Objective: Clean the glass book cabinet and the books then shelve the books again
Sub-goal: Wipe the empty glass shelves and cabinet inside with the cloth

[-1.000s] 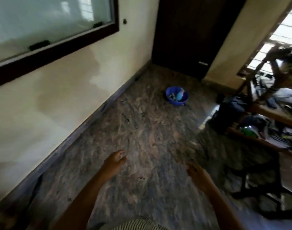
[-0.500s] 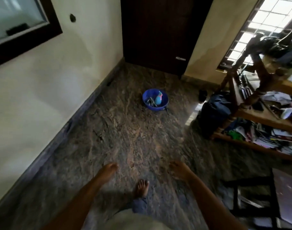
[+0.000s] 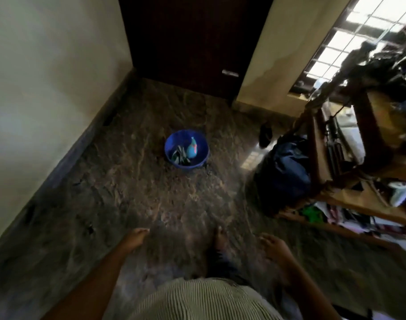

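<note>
Floor [image 3: 132, 195] of dark mottled stone fills the middle of the room, with a wide bare stretch between the person and a blue basin [image 3: 186, 149] that stands at twelve o'clock from them, well apart from both hands. Along the nine o'clock side runs a pale wall [image 3: 47, 84] with a dark skirting strip at its foot; it meets a dark wooden door [image 3: 192, 42] at the far end, at about twelve o'clock. At two to three o'clock a wooden shelf unit [image 3: 336, 172] crowds the edge of the floor, loaded with papers and clutter, and a dark blue bag [image 3: 287, 172] leans at its near end. Above it a barred window [image 3: 359, 26] lets in bright light.

Inside the basin lies a teal spray bottle [image 3: 192, 149], its long axis running roughly six to twelve o'clock with the narrow top pointing toward the door; a dark crumpled cloth [image 3: 179, 155] sits just beside it at its nine o'clock side. The glass cabinet and books are out of view.

Both arms reach forward and low. The left hand [image 3: 137, 239] is empty, its grip loosely spread. The right hand [image 3: 274, 247] is empty too, fingers relaxed and apart, though blurred. A bare foot [image 3: 218, 236] shows between the hands.
</note>
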### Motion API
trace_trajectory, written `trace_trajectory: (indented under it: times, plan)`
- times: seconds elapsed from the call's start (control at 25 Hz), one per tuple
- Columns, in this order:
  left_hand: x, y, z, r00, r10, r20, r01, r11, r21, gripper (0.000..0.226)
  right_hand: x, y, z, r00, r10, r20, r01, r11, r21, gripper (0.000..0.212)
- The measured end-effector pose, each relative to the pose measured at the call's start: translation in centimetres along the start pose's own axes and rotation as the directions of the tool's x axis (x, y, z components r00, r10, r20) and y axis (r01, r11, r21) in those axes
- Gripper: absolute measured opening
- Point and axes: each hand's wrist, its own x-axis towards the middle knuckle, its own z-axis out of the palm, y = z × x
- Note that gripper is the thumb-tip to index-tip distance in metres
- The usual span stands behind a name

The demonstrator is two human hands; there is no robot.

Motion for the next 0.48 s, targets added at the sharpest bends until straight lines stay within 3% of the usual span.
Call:
trace_trajectory:
  times: [0.08,0.24,0.36,0.48]
  plan:
    - [3.4,6.5,3.5,0.999,-0.034,-0.010,0.034,0.999,-0.014,0.025,6.3,-2.7,-4.1,1.000,-0.022,0.004,0.022,1.000,-0.023,0.019]
    - [8.2,17.2,6.9,0.999,-0.026,-0.029,0.023,0.997,-0.079,0.032,15.8,-15.3,-10.5,0.981,-0.148,0.129,0.164,0.978,-0.126,0.017]
    - [11.8,20.8,8.6,0.992,-0.094,-0.082,0.073,0.972,-0.225,0.038,23.3,-26.0,-12.5,0.951,-0.205,0.231,0.262,0.932,-0.252,0.028]
    - [15.1,20.8,10.4,0.962,-0.224,-0.158,0.128,0.877,-0.464,0.040,29.3,-33.2,-12.0,0.907,-0.200,0.371,0.351,0.846,-0.401,0.031]
